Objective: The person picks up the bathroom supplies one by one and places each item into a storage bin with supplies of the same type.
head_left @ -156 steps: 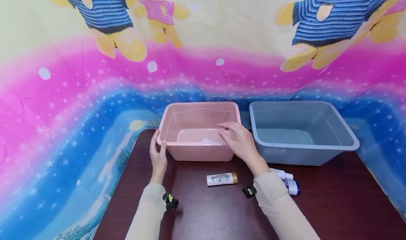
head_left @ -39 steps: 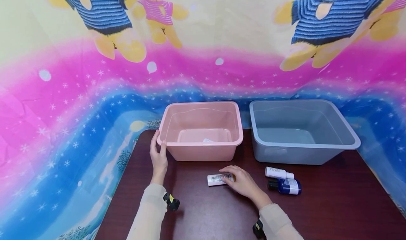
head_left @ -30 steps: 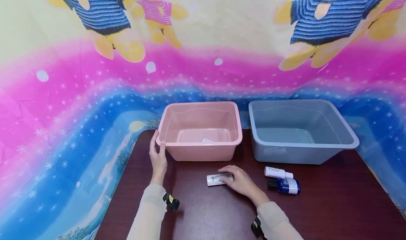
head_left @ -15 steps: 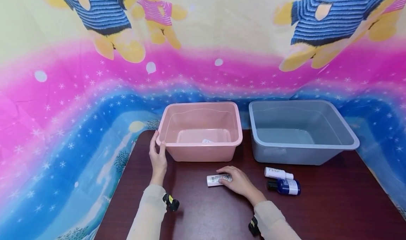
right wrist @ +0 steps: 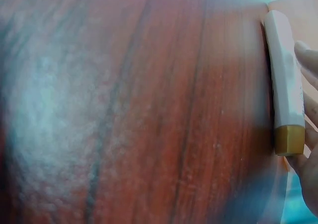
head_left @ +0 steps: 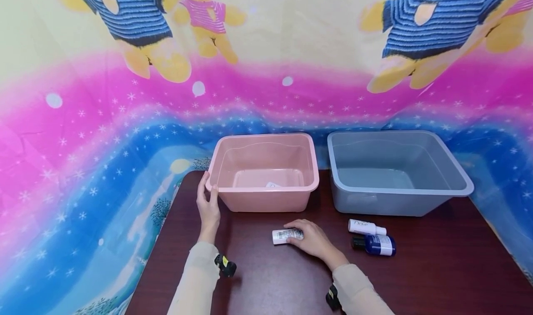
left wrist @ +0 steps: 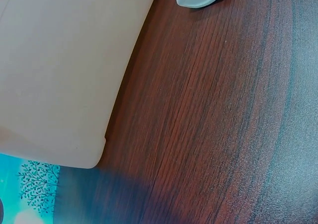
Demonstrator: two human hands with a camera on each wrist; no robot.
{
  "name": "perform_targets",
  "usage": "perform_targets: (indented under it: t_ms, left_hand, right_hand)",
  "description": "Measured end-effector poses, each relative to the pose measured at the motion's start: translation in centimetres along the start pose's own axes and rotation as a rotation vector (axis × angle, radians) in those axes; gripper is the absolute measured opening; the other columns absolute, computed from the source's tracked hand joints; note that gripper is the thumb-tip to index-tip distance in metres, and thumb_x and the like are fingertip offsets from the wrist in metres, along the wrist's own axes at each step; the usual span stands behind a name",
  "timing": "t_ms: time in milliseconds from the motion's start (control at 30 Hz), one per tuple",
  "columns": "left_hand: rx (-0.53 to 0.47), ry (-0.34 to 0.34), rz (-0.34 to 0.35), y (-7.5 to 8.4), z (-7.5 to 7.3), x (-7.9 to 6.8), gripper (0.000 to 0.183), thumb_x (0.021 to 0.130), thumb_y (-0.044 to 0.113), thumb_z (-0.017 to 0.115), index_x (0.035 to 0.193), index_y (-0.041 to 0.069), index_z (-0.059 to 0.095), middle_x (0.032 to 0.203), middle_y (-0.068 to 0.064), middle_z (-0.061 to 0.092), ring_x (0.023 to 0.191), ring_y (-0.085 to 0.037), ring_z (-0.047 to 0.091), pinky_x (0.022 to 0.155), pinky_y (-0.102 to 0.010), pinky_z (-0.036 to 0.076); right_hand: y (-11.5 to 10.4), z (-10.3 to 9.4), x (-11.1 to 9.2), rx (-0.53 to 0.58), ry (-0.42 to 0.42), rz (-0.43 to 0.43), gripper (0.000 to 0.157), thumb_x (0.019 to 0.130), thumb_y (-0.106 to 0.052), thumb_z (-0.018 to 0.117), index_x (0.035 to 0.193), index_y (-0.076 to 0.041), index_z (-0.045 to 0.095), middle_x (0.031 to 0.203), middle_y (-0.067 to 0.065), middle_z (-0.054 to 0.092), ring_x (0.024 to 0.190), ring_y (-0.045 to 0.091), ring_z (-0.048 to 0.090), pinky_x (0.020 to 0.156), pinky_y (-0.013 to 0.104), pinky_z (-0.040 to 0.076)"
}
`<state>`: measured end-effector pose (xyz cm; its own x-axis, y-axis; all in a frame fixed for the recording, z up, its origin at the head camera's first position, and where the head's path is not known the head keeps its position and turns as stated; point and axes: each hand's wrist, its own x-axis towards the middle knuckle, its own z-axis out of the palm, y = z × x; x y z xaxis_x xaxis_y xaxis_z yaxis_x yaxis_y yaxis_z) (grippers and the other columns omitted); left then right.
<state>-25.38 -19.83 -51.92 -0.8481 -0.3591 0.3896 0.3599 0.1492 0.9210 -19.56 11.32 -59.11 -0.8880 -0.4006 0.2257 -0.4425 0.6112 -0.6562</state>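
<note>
A white tube (head_left: pixel 283 236) with printed text lies on the dark wood table in front of the pink bin (head_left: pixel 262 200). My right hand (head_left: pixel 312 240) holds it from above, thumb on the near side and fingers on the far side, hiding its gold cap in the head view. In the right wrist view the whole tube (right wrist: pixel 284 70) shows, gold cap included, with the thumb tip against it. My left hand (head_left: pixel 208 208) holds the pink bin's front left corner, thumb on the front and fingers along the side. Something small and white (head_left: pixel 272 184) shows inside that bin.
A grey-blue bin (head_left: pixel 374 203) stands right of the pink one. Before it lie a white bottle (head_left: pixel 362 227) and a dark blue bottle (head_left: pixel 379 244) with a black cap, close together. A printed cloth (head_left: pixel 266 93) hangs behind the table.
From over the pink bin, my right hand has come down to the tube, then shifted slightly left along it, covering its gold cap. My left hand stays at the bin's corner.
</note>
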Motion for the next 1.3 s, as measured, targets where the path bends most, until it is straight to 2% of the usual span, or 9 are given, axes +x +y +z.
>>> perform_targets:
  t_ms: [267,500,700,1300]
  left_hand:
    - [0.017,0.016,0.016,-0.4,0.1,0.0,0.049,0.1,0.008,0.054,0.148,0.011,0.045,0.154,-0.008,0.041,0.143,-0.022,0.033,0.115,-0.047,0.026]
    - [-0.006,-0.016,0.005,3.3,0.1,-0.7,0.049,0.098,-0.001,0.053,0.147,-0.002,0.043,0.153,-0.018,0.04,0.142,-0.032,0.033,0.113,-0.054,0.026]
    - [-0.006,-0.018,0.006,3.4,0.2,-0.7,0.049,0.099,0.0,0.052,0.146,-0.005,0.042,0.153,-0.021,0.039,0.143,-0.033,0.032,0.114,-0.053,0.025]
    - [0.015,-0.023,-0.022,3.2,0.0,-0.7,0.049,0.1,0.005,0.053,0.148,0.002,0.043,0.153,-0.016,0.04,0.143,-0.03,0.033,0.115,-0.052,0.025]
  right_hand:
    - [0.0,0.3,-0.1,-0.036,-0.003,-0.004,0.045,0.075,-0.027,0.087,0.117,-0.02,0.073,0.113,-0.004,0.069,0.107,0.017,0.06,0.094,0.045,0.045]
    - [-0.1,0.4,-0.2,-0.043,-0.004,-0.002,0.047,0.072,-0.021,0.088,0.117,-0.017,0.073,0.114,-0.003,0.069,0.106,0.017,0.06,0.094,0.045,0.044]
    - [-0.1,0.5,-0.2,-0.052,0.009,-0.006,0.045,0.073,-0.02,0.088,0.115,-0.017,0.074,0.112,-0.004,0.07,0.103,0.016,0.06,0.093,0.043,0.045]
    - [0.0,0.6,-0.3,-0.054,0.014,-0.034,0.043,0.074,-0.022,0.088,0.114,-0.014,0.075,0.111,-0.003,0.071,0.102,0.014,0.061,0.09,0.035,0.049]
